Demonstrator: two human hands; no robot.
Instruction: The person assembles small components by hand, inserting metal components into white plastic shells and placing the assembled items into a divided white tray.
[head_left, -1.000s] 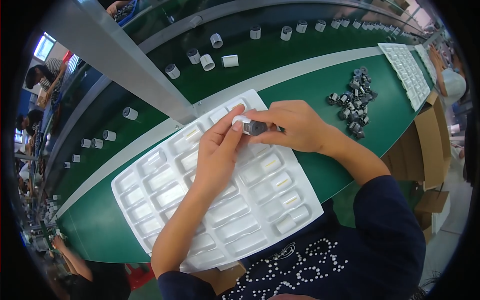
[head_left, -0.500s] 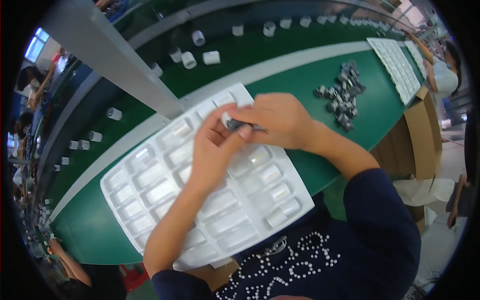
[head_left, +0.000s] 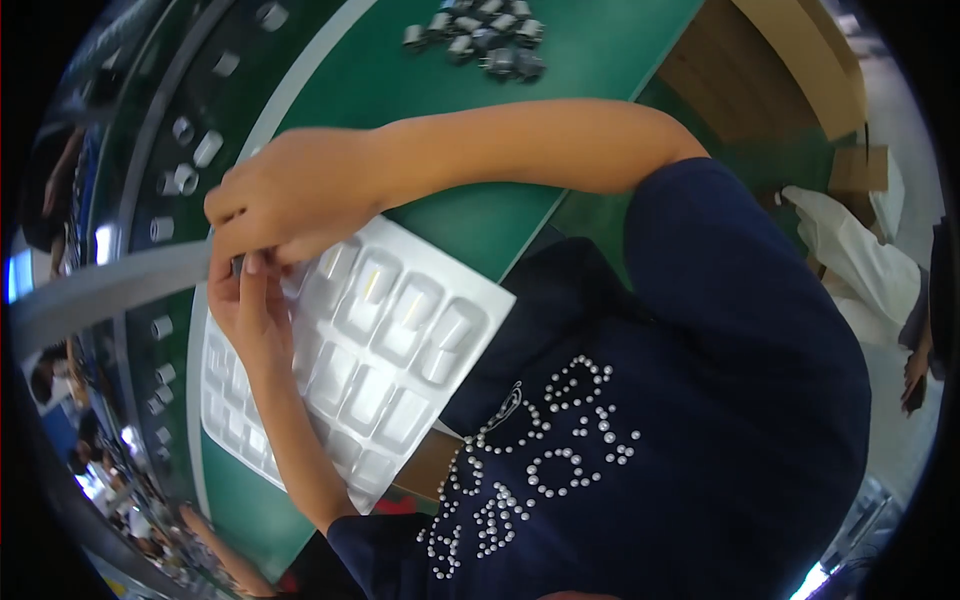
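Observation:
My left hand (head_left: 250, 305) and my right hand (head_left: 295, 195) meet over the far part of a white moulded tray (head_left: 492, 300). The fingers of both are closed around a small dark grey part (head_left: 238, 266), of which only a sliver shows between them. Any white piece joined to it is hidden by the fingers. My right hand lies above, its back covering most of the grip. Short white cylinders (head_left: 412, 308) lie in several of the tray's compartments nearest my body; other compartments look bare.
A heap of grey metal parts (head_left: 515, 62) lies on the green table (head_left: 480, 235). Beyond the table's pale edge, white cylinders (head_left: 208, 149) stand and lie on a dark belt. A grey metal post (head_left: 120, 285) stands beside the tray. Another person's arm (head_left: 225, 555) is at the lower left.
The view has swung, so tray, heap and belt appear shifted and turned. The hands stay together; the dark part and white piece, plainer before, are now mostly covered by the fingers.

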